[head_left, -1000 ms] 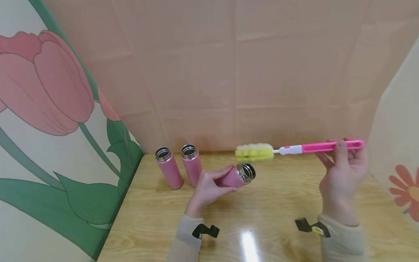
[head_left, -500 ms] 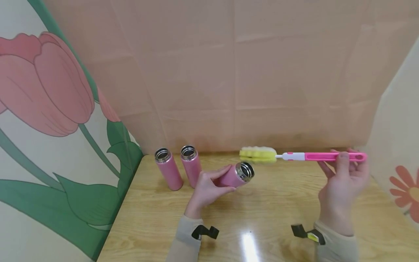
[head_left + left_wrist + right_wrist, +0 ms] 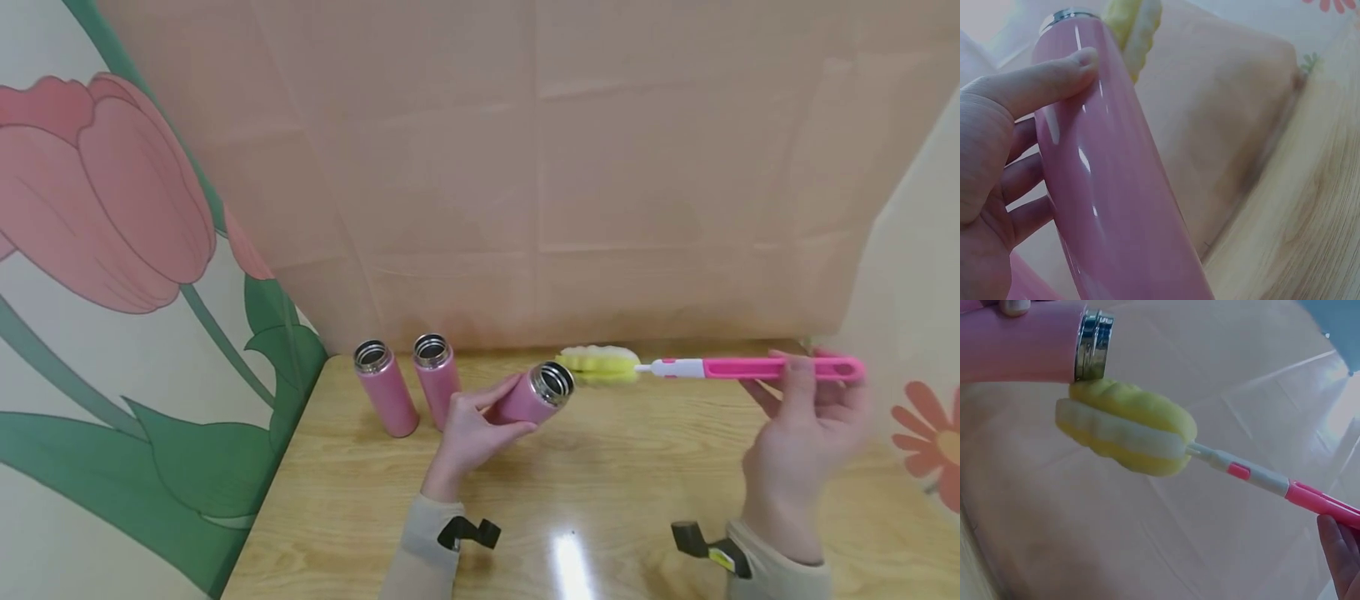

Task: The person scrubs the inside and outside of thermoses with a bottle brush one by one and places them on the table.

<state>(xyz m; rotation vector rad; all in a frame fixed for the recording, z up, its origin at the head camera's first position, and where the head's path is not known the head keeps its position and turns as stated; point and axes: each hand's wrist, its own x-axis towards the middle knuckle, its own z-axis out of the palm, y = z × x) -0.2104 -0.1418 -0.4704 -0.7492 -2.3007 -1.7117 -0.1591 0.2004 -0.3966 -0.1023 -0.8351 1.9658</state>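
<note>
My left hand (image 3: 476, 433) grips a pink bottle (image 3: 525, 402) around its body, thumb on one side and fingers on the other. The bottle is tilted, its uncapped metal mouth facing up and to the right. In my right hand (image 3: 798, 433) is a bottle brush (image 3: 742, 368), pinched by its pink handle between thumb and fingers. Its yellow and white sponge head (image 3: 1125, 428) lies just outside the bottle's mouth in the right wrist view, beside the metal rim (image 3: 1094, 345). Whether sponge and rim touch, I cannot tell. The left wrist view shows the bottle's side (image 3: 1110, 175) close up.
Two more pink bottles, one farther left (image 3: 388, 392) and one nearer my left hand (image 3: 437, 379), stand uncapped on the wooden table (image 3: 330, 517). Behind the table hangs a creased beige sheet (image 3: 450, 167). A wall with a tulip picture (image 3: 135, 192) borders the left side.
The brush has come down and shifted right, from above the bottle's mouth to beside it. The held bottle has moved slightly left and tipped a little more upright. The standing bottles stay put.
</note>
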